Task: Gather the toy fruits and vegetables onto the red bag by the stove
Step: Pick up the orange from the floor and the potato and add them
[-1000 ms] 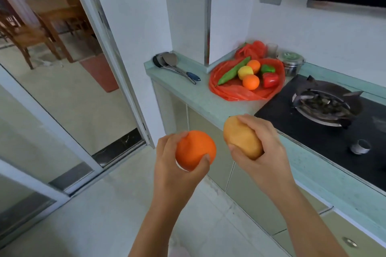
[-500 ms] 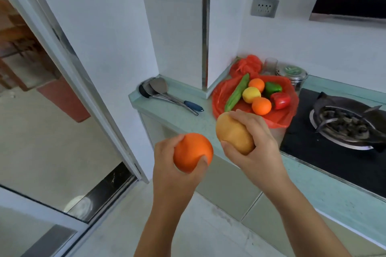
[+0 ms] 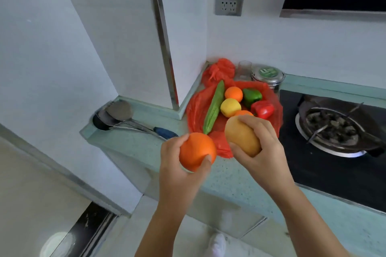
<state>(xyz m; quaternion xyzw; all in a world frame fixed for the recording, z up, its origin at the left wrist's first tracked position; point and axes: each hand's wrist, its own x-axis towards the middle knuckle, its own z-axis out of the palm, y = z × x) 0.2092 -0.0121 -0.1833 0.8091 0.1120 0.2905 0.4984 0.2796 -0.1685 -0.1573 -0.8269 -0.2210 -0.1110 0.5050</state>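
At the far left of the pale green counter [image 3: 133,142], metal ladles and a spatula [image 3: 119,112] lie stacked, their handles pointing right, one with a blue grip. The left hand [image 3: 177,165] curls its fingers and thumb around a toy orange [image 3: 197,151], holding it above the counter's front edge, just in front of the near corner of the red bag [image 3: 195,108]. Beside it, the right hand [image 3: 261,148] grips a tan toy potato [image 3: 242,136] over the near part of the bag. On the spread bag lie a long green toy cucumber [image 3: 214,109], a small orange [image 3: 234,94], a yellow lemon [image 3: 230,107], a green pepper [image 3: 251,96], a red pepper [image 3: 262,109], and another orange [image 3: 243,113], partly hidden behind the potato. Behind the bag stand a clear glass [image 3: 244,69] and a lidded metal tin [image 3: 268,75]. To the right sits the black gas stove [image 3: 313,158] with its burner [image 3: 332,127].
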